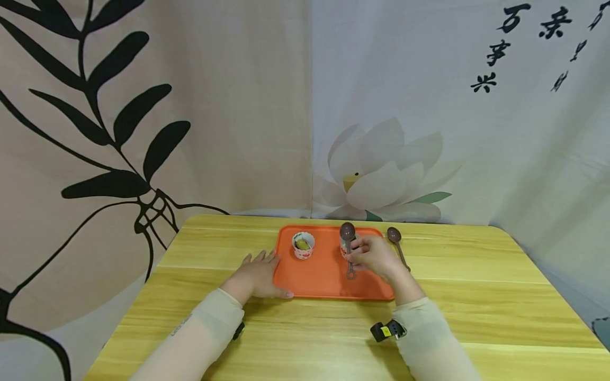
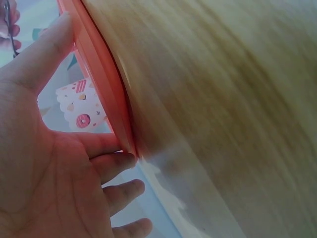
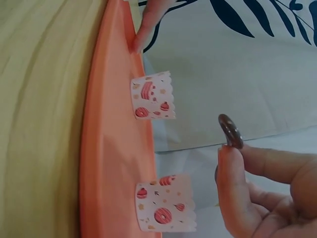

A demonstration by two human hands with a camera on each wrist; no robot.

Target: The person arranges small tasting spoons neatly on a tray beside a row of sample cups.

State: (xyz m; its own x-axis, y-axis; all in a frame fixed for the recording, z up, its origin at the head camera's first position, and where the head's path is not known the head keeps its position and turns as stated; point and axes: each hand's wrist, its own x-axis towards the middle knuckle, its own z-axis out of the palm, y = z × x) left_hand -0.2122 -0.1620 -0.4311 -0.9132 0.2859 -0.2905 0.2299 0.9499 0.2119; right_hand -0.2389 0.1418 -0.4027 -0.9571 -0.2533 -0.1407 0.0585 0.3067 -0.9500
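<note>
An orange tray (image 1: 319, 286) lies on the table, its left side touched by my left hand (image 1: 259, 275), fingers spread and thumb along the near edge. My right hand (image 1: 376, 256) pinches a brown spoon (image 1: 348, 231) by its handle over the tray's right part, bowl pointing away. In the right wrist view, the spoon's end (image 3: 230, 131) shows above the fingertips. Toward the tray's left stands a patterned paper cup (image 1: 303, 254) with something yellow-green inside. A second paper cup (image 3: 166, 207) stands on the right part, mostly hidden behind my right hand in the head view.
Another brown spoon (image 1: 394, 235) lies on the wooden table (image 1: 476, 296) just right of the tray. Behind the table's far edge hangs a printed curtain (image 1: 257, 106). Both wrists wear small black cameras.
</note>
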